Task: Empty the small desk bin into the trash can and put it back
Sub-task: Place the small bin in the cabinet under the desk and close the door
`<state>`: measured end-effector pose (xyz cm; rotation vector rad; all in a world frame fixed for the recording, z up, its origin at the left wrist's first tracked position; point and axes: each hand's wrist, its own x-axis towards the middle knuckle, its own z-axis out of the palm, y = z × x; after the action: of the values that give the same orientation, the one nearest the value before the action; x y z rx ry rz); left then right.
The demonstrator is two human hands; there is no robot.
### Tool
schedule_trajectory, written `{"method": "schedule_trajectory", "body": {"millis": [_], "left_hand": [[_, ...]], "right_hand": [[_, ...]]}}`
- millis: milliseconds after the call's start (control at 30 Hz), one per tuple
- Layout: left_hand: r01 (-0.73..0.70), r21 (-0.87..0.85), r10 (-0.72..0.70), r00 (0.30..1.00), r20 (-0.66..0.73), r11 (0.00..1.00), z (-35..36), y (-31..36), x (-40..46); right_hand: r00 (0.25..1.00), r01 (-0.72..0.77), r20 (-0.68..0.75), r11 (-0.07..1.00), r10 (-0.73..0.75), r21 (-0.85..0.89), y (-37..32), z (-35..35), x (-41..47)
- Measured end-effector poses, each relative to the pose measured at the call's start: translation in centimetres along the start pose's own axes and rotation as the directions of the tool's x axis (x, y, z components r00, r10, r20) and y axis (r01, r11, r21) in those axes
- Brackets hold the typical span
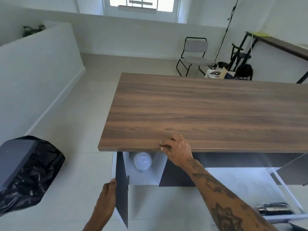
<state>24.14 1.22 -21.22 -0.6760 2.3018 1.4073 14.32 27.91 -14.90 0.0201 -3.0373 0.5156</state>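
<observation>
The small white bin (142, 161) sits inside the cupboard under the wooden desk (200, 110), near the bottom middle of the frame. The left hand (106, 195) holds the edge of the dark cupboard door (121, 189), which is swung open. The right hand (176, 149) grips the front edge of the desk with its fingers curled. The trash can (25, 170), lined with a black bag, stands at the lower left.

Brown wood-grain desk top (208, 114), black trash liner (38, 172)
</observation>
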Motion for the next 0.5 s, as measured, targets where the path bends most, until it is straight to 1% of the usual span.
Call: {"method": "schedule_trajectory", "body": {"millis": [100, 167, 267, 333, 367, 433, 500], "left_hand": [[-0.020, -0.048, 0.021, 1.000, 0.019, 0.999, 5.4, 1.5, -1.2], [0.033, -0.099, -0.031, 0.999, 0.018, 0.995, 9.3, 3.4, -1.8], [0.127, -0.306, -0.117, 0.992, 0.051, 0.944, 14.1, 7.4, -1.3], [0.187, -0.490, -0.156, 0.982, 0.102, 0.851, 16.3, 10.6, 0.3], [0.212, -0.591, -0.166, 0.977, 0.131, 0.778, 17.1, 11.9, 1.4], [0.247, -0.765, -0.162, 0.969, 0.186, 0.595, 18.6, 13.6, 3.3], [0.267, -0.856, -0.159, 0.963, 0.219, 0.442, 19.7, 14.0, 4.4]], "right_hand": [[0.997, 0.056, 0.055, 0.995, -0.061, 0.085, 1.5, -0.9, 0.8], [0.989, 0.093, 0.105, 0.987, -0.107, 0.131, 2.4, -1.4, 1.4], [0.975, 0.129, 0.153, 0.972, -0.160, 0.198, 3.3, -2.2, 2.3], [0.962, 0.139, 0.199, 0.961, -0.188, 0.238, 3.6, -2.5, 3.0], [0.955, 0.145, 0.219, 0.959, -0.201, 0.245, 3.7, -2.5, 3.4], [0.948, 0.154, 0.235, 0.954, -0.216, 0.257, 4.0, -2.5, 4.1], [0.948, 0.157, 0.229, 0.948, -0.223, 0.276, 4.1, -2.2, 4.4]]}}
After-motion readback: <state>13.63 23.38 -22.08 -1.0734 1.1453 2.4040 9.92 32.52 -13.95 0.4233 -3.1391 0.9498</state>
